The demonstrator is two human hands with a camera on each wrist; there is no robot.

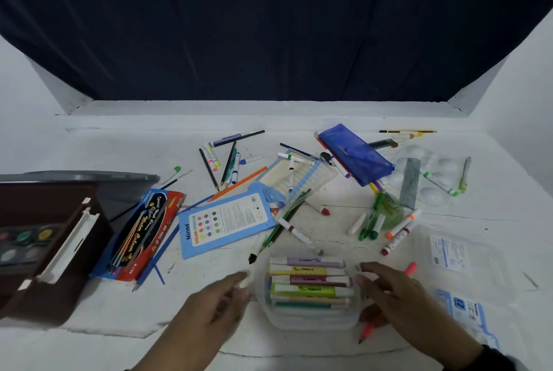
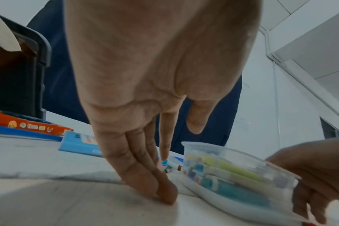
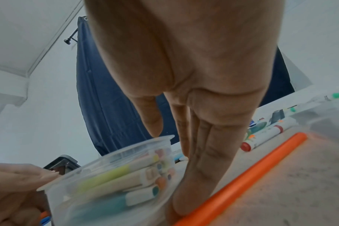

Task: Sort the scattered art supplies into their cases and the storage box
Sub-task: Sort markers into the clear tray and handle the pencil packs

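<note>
A clear plastic case (image 1: 311, 315) near the table's front edge holds several pastel highlighters (image 1: 311, 281) lying side by side. My left hand (image 1: 242, 281) is just left of the case, its straight fingers (image 2: 141, 172) pointing down onto the table. At the case's right side is my right hand (image 1: 363, 275), fingers (image 3: 209, 152) straight and close against the wall, thumb at the rim. Neither hand holds anything. An orange pencil (image 3: 242, 175) lies on the table under the right hand. The same case (image 2: 232, 175) shows between both hands in the wrist views.
An open brown watercolour set (image 1: 45, 248) and a grey box (image 1: 89, 179) stand at the left. Beside them lie a red-blue Water Color pack (image 1: 140, 233) and a blue pencil case (image 1: 224, 221). Loose pens, a blue pouch (image 1: 356, 152), a palette (image 1: 431, 173) and a clear lid (image 1: 460, 254) lie beyond.
</note>
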